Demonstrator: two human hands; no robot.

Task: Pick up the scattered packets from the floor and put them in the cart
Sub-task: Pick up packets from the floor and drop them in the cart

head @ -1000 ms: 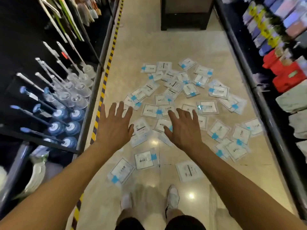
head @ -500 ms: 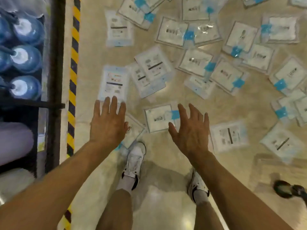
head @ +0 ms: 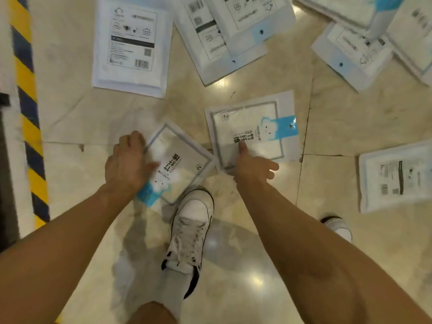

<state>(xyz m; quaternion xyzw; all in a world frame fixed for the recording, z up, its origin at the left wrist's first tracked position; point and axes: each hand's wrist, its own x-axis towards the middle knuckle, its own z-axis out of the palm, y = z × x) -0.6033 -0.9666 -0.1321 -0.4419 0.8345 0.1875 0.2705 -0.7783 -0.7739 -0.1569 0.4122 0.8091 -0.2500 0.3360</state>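
Note:
Several white packets with blue tabs lie scattered on the beige tile floor. My left hand (head: 126,162) curls over the left edge of a tilted packet (head: 180,164), thumb on its face, fingers bent around its corner. My right hand (head: 253,166) has its fingers apart, with the index fingertip pressing on a second packet (head: 252,122) that lies flat just to the right. The two packets nearly touch at their corners. The cart is out of view.
More packets lie beyond: a back-side-up one (head: 131,45), an overlapping pair (head: 224,38), another (head: 350,54), one at the right (head: 395,176). My shoes (head: 191,230) (head: 339,228) stand just behind the hands. A yellow-black floor stripe (head: 28,113) runs along the left.
The view has dropped much closer to the floor. Both hands came down from hovering onto two packets; the left now curls on one's edge, the right fingertip touches the other.

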